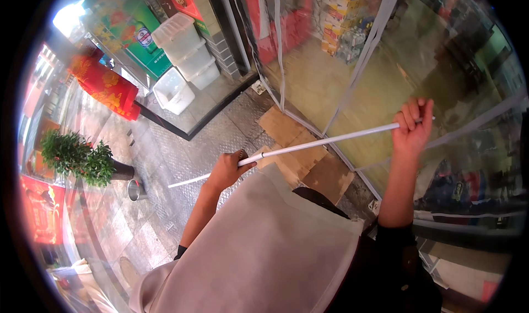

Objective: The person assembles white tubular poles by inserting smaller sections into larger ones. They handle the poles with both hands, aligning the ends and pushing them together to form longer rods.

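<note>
Looks partway through, honestly: already got the white pole (330,140) raised in both hands, running left to right over the cardboard (328,178), with a thinner length (187,182) out past the left hand (225,171). Gripping beside the dark ring (263,155) there, thumb and fingers closed round it; on the right, curling the right hand's (412,130) fingers around the far end (can't make out that thumb, sorry). Not yet set down. Can't judge the remaining steps from this.
</note>
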### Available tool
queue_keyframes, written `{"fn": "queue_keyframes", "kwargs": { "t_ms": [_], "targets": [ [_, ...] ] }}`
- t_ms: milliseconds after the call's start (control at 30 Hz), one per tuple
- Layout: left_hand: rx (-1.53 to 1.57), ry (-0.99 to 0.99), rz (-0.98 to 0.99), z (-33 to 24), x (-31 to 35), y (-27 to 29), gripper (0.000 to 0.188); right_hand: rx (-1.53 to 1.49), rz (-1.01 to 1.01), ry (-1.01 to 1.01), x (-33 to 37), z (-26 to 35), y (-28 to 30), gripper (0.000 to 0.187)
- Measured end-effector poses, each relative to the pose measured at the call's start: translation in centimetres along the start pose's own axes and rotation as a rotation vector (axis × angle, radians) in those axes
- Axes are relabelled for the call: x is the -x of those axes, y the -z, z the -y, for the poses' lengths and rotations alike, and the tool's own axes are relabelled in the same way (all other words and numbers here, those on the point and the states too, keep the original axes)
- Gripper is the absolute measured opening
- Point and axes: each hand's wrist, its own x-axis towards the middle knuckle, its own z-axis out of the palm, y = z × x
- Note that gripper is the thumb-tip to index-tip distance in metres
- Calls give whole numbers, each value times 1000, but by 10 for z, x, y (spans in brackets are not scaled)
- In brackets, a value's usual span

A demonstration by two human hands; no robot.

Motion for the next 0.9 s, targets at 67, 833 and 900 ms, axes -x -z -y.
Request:
{"fn": "queue_keyframes", "kwargs": {
  "t_ms": [67, 833, 900],
  "targets": [
    [-2, 39, 33, -2, 0, 1, 28, 20, -74, -19, -1, -4, 11, 27],
    [-37, 92, 117, -15, -2, 9, 56, 493, -361, -584, 27, -70, 67, 31],
    [-44, 94, 120, -12, -1, 9, 57, 451, -385, -608, 35, -74, 83, 33]
  ]
}}
